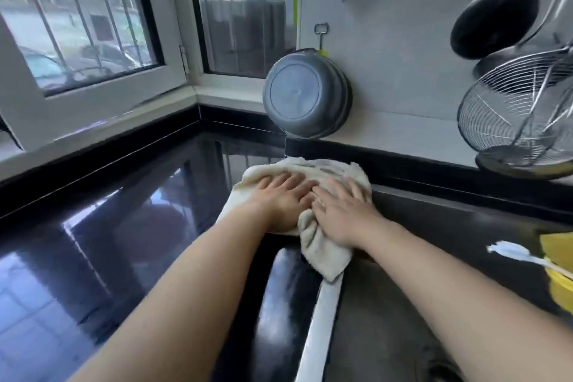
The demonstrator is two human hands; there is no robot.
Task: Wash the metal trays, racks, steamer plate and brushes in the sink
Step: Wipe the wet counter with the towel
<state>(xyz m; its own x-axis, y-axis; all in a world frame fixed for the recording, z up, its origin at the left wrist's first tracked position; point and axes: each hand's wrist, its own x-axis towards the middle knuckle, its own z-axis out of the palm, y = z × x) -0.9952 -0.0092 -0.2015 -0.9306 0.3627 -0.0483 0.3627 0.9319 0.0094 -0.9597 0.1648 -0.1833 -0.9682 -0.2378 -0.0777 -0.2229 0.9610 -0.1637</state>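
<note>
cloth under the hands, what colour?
Off-white, slightly cream cloth, under both flat hands; head view, the only one.

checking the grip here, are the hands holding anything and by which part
Nothing is gripped. The left hand and the right hand press flat, side by side, on the middle of a cream cloth on the black counter.

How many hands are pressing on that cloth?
2. The left hand lies flat on the cloth toward its left side; the right hand lies flat beside it on the right, fingers touching the left's.
</note>
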